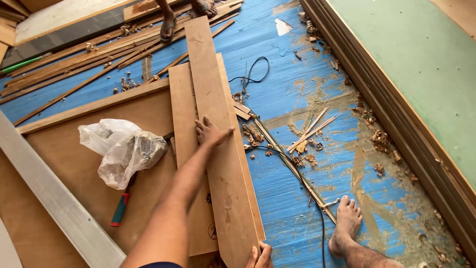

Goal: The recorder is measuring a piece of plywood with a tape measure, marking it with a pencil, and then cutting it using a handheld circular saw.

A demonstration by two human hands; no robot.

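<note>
On the blue sheet that covers the floor, a long brown plank lies on top of other boards and runs away from the person. His left hand rests flat on the upper face of the plank, near its middle, with the fingers spread and the thumb pointing to the right; it presses down and grasps nothing. At the bottom edge of the view, the right hand grips the near end of the same plank, with the fingers curled around its edge. Only part of this hand is visible.

Under the plank there is a second board, shorter and a little to the left, and under both a wide brown panel. On this panel lies a crumpled plastic bag, and just below it a tool with a red and teal handle, partly hidden by the bag. A pale grey rail crosses the lower left corner.

To the right of the plank, a black cable runs over the sheet, among wood chips and thin strips. The person's bare foot stands on the sheet, near the cable. Along the right side a stack of panels with a green top face lies on the floor.

At the far end, many thin slats lie scattered, and another person's feet in sandals stand on them.
</note>
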